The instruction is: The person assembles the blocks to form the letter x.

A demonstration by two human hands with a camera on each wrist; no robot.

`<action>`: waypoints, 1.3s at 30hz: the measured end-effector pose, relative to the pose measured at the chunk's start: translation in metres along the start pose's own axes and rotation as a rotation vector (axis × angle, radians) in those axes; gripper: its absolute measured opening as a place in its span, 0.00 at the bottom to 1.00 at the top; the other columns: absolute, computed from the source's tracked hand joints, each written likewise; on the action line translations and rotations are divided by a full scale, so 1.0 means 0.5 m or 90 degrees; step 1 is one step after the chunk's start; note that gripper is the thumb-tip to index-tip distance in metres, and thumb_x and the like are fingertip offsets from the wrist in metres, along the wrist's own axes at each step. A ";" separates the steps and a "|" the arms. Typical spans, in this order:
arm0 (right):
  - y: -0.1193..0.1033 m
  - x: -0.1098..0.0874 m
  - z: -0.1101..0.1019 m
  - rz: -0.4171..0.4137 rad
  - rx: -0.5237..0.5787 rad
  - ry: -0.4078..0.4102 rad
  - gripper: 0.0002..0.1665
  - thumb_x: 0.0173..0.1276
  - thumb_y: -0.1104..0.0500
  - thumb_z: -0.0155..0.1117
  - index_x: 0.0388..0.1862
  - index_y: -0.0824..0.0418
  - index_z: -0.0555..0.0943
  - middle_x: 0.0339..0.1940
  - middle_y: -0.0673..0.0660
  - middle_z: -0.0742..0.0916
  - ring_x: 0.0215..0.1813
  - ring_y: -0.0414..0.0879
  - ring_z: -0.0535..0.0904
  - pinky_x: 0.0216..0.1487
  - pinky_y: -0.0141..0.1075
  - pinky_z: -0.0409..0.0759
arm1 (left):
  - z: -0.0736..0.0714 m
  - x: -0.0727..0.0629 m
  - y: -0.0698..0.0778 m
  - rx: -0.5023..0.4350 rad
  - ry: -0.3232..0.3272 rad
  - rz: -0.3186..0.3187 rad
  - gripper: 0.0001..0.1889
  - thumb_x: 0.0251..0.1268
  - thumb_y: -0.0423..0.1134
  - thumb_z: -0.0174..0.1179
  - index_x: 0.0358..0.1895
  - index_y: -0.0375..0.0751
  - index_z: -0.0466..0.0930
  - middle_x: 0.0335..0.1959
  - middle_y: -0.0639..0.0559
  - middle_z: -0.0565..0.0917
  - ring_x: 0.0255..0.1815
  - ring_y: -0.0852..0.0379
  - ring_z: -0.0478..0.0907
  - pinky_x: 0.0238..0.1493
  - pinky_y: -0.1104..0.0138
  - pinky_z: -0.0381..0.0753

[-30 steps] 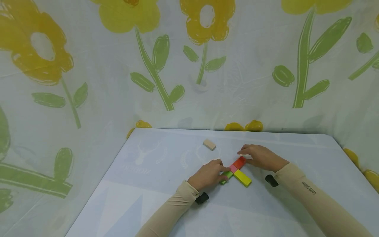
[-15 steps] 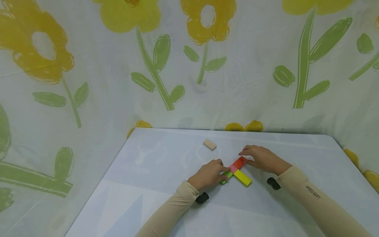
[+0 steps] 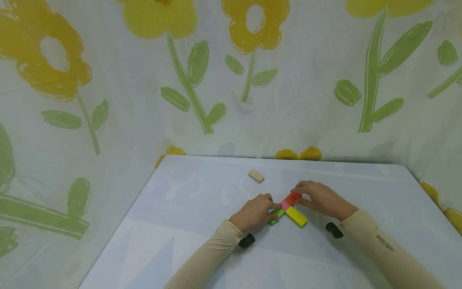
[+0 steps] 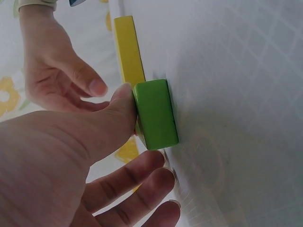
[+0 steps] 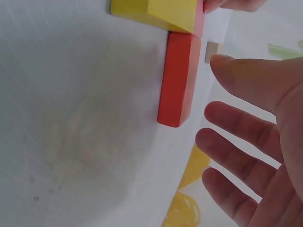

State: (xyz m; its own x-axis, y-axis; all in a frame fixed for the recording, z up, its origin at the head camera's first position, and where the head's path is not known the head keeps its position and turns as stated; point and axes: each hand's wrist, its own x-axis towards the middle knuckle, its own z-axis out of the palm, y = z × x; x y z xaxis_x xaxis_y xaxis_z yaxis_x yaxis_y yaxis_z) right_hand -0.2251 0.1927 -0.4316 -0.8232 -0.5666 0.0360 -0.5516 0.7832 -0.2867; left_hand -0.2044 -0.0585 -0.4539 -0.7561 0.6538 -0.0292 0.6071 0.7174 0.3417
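Note:
Four-armed cluster parts lie flat on the white table: a green block (image 3: pixel 276 216), a small pink block (image 3: pixel 284 205), a yellow block (image 3: pixel 296 217) and a red block (image 3: pixel 293 199), joined end to side. My left hand (image 3: pixel 252 213) pinches the green block, its thumb (image 4: pixel 124 101) along one side; the index finger reaches the pink block. Over the red block hovers my right hand (image 3: pixel 322 199). The right wrist view shows its thumb (image 5: pixel 246 78) and fingers spread loosely, apart from the red block. The index finger is hidden there.
A plain wooden block (image 3: pixel 256 176) lies alone farther back on the table (image 3: pixel 202 249). Behind the table's far edge hangs a flower-print curtain (image 3: pixel 288 108). Black wrist devices sit under both sleeves.
My right hand has come slightly nearer to me and lower over the red block, covering more of it. The left hand and the other blocks look still.

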 end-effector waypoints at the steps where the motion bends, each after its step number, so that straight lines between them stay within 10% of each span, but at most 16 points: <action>1: -0.002 -0.002 0.001 -0.001 0.001 0.002 0.20 0.63 0.60 0.78 0.55 0.57 0.88 0.50 0.54 0.89 0.52 0.51 0.85 0.55 0.48 0.87 | 0.000 0.000 0.000 0.001 -0.002 0.000 0.23 0.67 0.47 0.70 0.65 0.52 0.83 0.44 0.53 0.82 0.36 0.65 0.69 0.33 0.78 0.71; 39: -0.028 -0.040 0.058 -0.044 0.045 0.098 0.21 0.65 0.59 0.76 0.57 0.53 0.88 0.54 0.50 0.87 0.57 0.51 0.81 0.58 0.51 0.84 | -0.002 -0.001 -0.002 0.005 0.004 0.012 0.23 0.68 0.47 0.70 0.65 0.52 0.83 0.46 0.53 0.83 0.38 0.64 0.73 0.36 0.78 0.72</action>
State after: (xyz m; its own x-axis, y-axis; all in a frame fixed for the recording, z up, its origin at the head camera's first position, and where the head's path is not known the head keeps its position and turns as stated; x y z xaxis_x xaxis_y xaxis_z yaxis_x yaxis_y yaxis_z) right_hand -0.1971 0.1854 -0.4558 -0.7978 -0.5681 0.2022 -0.6009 0.7210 -0.3451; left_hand -0.2049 -0.0598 -0.4536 -0.7465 0.6652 -0.0169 0.6226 0.7071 0.3352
